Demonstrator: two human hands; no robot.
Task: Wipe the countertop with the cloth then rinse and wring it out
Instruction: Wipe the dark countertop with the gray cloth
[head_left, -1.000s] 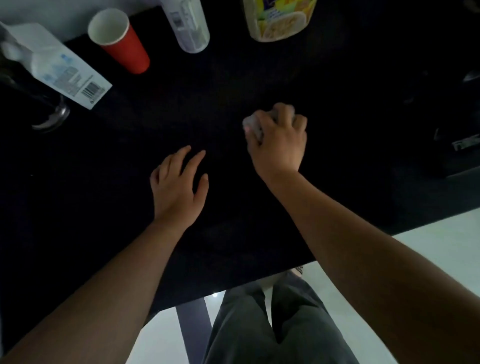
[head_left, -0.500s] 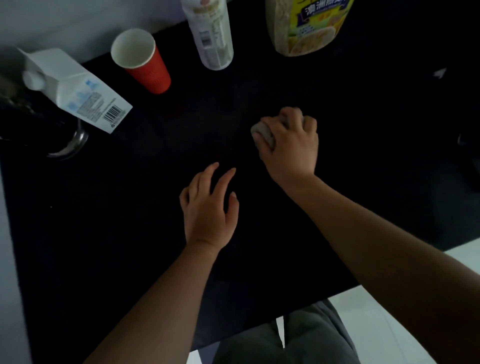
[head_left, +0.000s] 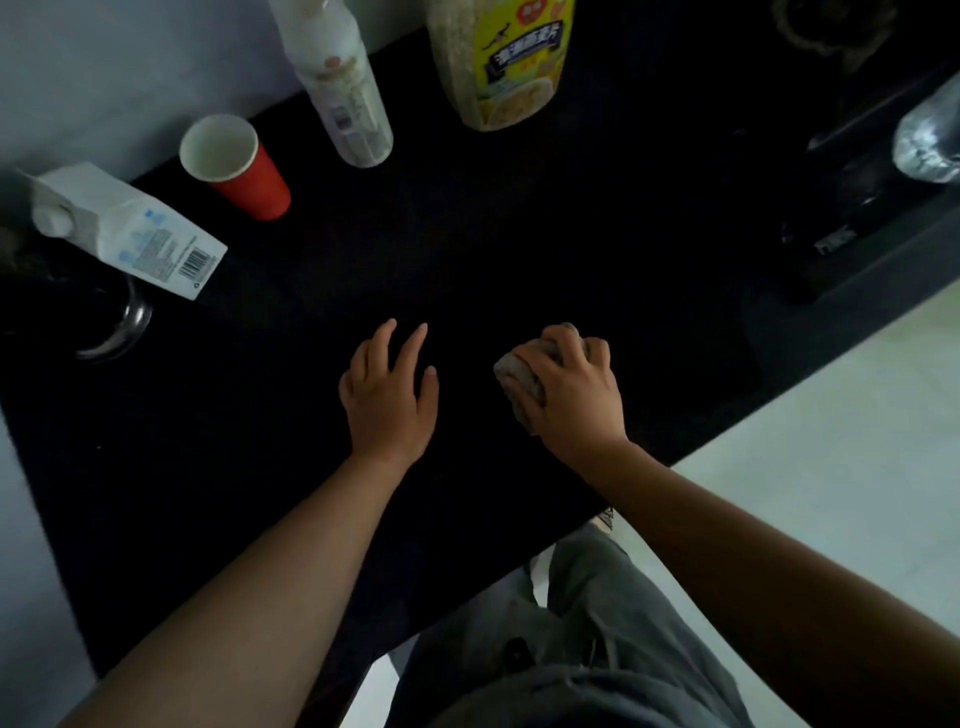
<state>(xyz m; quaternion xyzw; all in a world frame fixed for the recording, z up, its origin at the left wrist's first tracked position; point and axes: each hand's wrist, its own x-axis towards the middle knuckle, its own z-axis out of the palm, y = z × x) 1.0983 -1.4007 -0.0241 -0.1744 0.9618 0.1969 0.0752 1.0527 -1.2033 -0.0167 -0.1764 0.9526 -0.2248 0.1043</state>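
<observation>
Firmly, right hand (head_left: 574, 395) fingers (head_left: 558, 345) curl around the cloth (head_left: 519, 376) (bunched); left hand (head_left: 387, 397) fingers (head_left: 410, 345) lie spread.

Black table (head_left: 467, 249): white milk carton (head_left: 130, 228) far left, red paper cup (head_left: 236, 166) right of it, then white plastic bottle (head_left: 340, 88), yellow-labelled oat jar (head_left: 501, 62); grey crumpled cloth (head_left: 519, 376) under right hand (head_left: 576, 395), left hand (head_left: 387, 395) just beside.

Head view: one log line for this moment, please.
phase: wiping | right hand: closed on cloth, on countertop | left hand: flat, empty | rinse: not done
</observation>
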